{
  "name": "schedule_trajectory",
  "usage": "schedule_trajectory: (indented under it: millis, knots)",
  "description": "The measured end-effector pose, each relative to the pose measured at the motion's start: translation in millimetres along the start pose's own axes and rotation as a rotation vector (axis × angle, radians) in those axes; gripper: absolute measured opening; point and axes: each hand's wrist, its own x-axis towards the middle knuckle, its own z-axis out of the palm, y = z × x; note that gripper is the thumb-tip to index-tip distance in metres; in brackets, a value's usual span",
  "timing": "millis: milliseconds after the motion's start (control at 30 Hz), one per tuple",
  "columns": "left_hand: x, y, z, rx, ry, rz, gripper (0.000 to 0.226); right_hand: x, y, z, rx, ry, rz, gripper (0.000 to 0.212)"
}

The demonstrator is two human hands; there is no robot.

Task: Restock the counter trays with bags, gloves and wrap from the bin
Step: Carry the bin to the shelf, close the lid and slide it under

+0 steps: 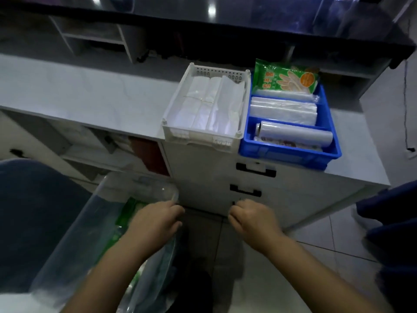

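Head view: the clear plastic bin (74, 233) sits low at the near left, with green packs (126, 213) dimly visible inside. The left hand (155, 220) hangs over the bin's right rim with its fingers curled; whether they grip anything cannot be told. The right hand (252, 219) is just to the right of it, apart from the bin, with its fingers curled into a loose fist and nothing visible in them.

Farther off, on the grey counter (90, 93), two trays stand side by side, touching. The white tray (173, 109) on the left holds folded white bags (209, 102). The blue tray (288, 152) on the right has a green glove pack (286, 79) leaning at its far end, stacked clear bags (284, 109) in the middle, and a roll of wrap (295, 134) in its near compartment. Below the trays, a white drawer cabinet (203, 177) faces the hands.
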Motion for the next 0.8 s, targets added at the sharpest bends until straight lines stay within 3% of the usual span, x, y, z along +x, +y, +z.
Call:
schedule_trajectory:
  millis: [267,533,667,800]
  knots:
    - [-79.8,-45.0,1.9,0.084,-0.079,-0.222,0.032,-19.8,-55.5,41.9,0.053,-0.201,-0.028,0.033]
    - [-145.8,-135.8,8.2,-0.009,-0.053,-0.397,0.034,6.9,-120.9,86.5,0.015,-0.399,-0.019,0.03]
    - [-166.2,-212.3,31.9,-0.042,-0.139,-0.456,0.035,31.8,-168.4,125.5,0.148,-0.495,0.164,0.025]
    - [-163.6,-294.5,59.4,-0.106,-0.218,-0.45,0.038,46.6,-209.2,177.2,0.184,-0.597,0.434,0.037]
